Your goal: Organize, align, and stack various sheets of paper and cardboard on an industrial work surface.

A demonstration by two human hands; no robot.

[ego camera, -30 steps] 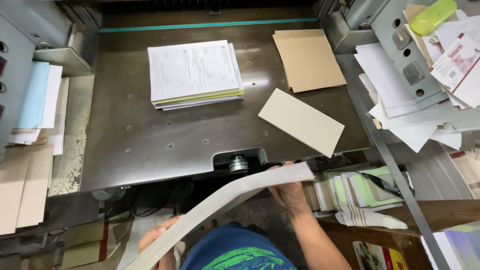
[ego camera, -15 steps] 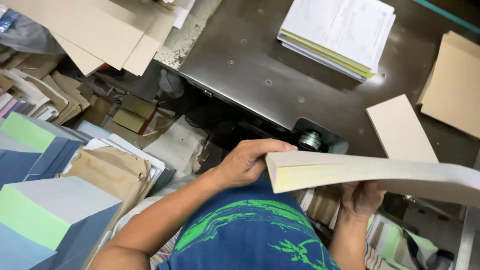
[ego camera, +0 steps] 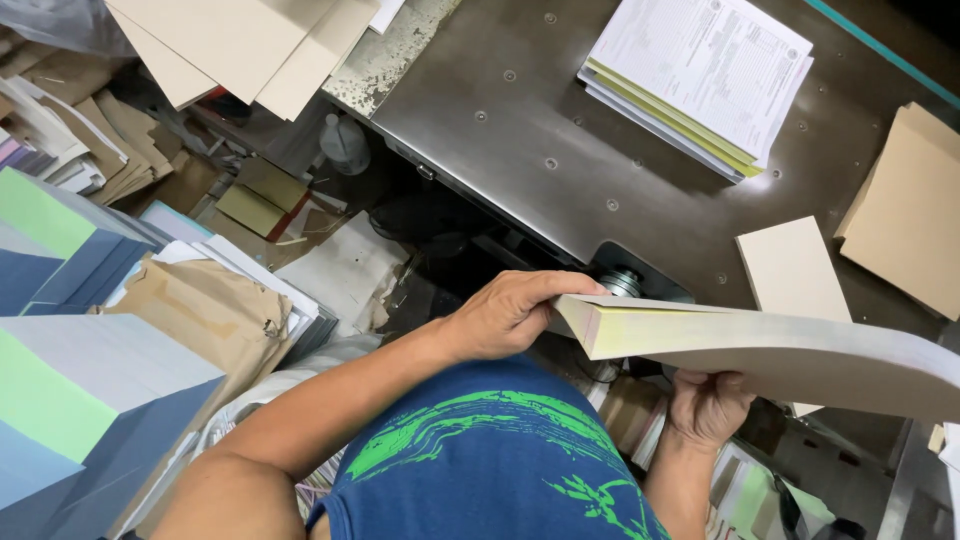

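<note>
A thick stack of paper (ego camera: 790,350), pale on top with yellow edges, hangs in front of my chest, tilted down to the right. My left hand (ego camera: 510,312) grips its left end, fingers curled over the top. My right hand (ego camera: 708,405) supports it from below at its near edge. The stack hovers just off the near edge of the dark metal table (ego camera: 560,130). A second pile of printed sheets (ego camera: 705,75) lies farther back on that table.
Tan cardboard sheets lie on the table at right (ego camera: 905,225) and near the edge (ego camera: 790,270). More cardboard (ego camera: 240,45) sits at the top left. Blue and green paper blocks (ego camera: 70,330) and brown wrapping (ego camera: 200,310) crowd the floor at left.
The view has swung left and down. The stack I hold has risen from a bent, low position to chest height, with my left hand now gripping its end.
</note>
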